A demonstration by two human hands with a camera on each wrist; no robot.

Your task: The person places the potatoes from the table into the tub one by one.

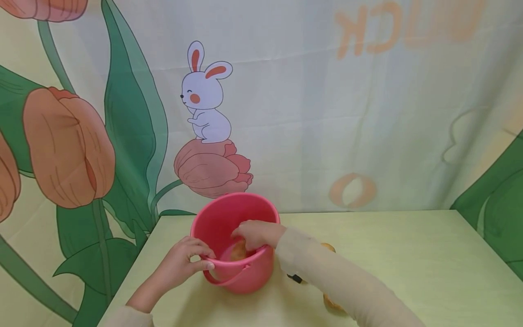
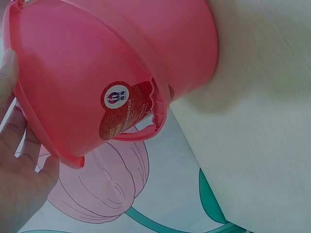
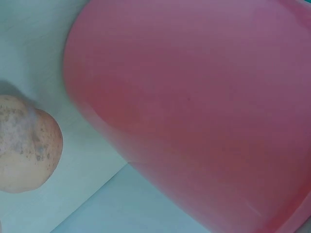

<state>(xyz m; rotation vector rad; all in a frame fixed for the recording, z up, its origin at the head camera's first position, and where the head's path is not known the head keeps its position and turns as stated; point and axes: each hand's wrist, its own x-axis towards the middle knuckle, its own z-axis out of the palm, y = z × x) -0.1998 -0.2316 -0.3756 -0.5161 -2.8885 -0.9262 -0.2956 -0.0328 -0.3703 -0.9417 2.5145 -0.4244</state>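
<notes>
A pink plastic bucket (image 1: pixel 253 281) stands on the table, leaning slightly, its handle hanging at the near side. My left hand (image 1: pixel 184 261) grips the near-left rim, thumb outside and fingers over the edge; the left wrist view shows the bucket's red label (image 2: pixel 127 109). My right hand (image 1: pixel 255 234) reaches over the right rim into the bucket, its fingers bent around a tan potato (image 1: pixel 238 250) low inside. The near rim hides the potato's lower part. Only the bucket's outer wall and another potato (image 3: pixel 29 145) on the table show in the right wrist view.
Two more potatoes, a far one (image 1: pixel 328 247) and a nearer one (image 1: pixel 333 305), lie partly hidden by the right sleeve (image 1: pixel 339 272). A small black object (image 1: pixel 295 278) shows under that sleeve. Behind the pale table (image 1: pixel 408 254) hangs a printed curtain (image 1: pixel 294 136).
</notes>
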